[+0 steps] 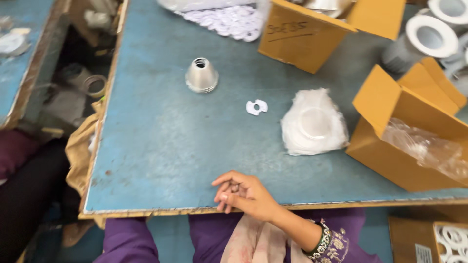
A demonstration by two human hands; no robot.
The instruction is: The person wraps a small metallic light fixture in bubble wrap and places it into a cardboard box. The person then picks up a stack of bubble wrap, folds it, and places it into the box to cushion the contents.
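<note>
Our right hand [242,193] rests at the near edge of the blue table [161,146], fingers loosely curled and holding nothing; the fingertips touch only the tabletop. We cannot see our left hand at all, as it is out of the picture.

Ahead of the hand, well apart from it, lie the pieces in play: a small white flat plastic piece [256,107] with cut-outs, a metal cone [201,75] standing upright on its wide end to the left of it, and a soft white wrapped bundle [313,122] to the right. None of these touch one another, so we judge that the cone and the white piece are not yet put together and nothing on the table looks finished.

A cardboard box [390,146] with clear plastic wrap inside sits at the right, partly cut off by the frame. A second box [302,36] at the far edge is also cropped, its contents hard to make out. The grey tubes [424,41] with white rims at the upper right are blurred.
</note>
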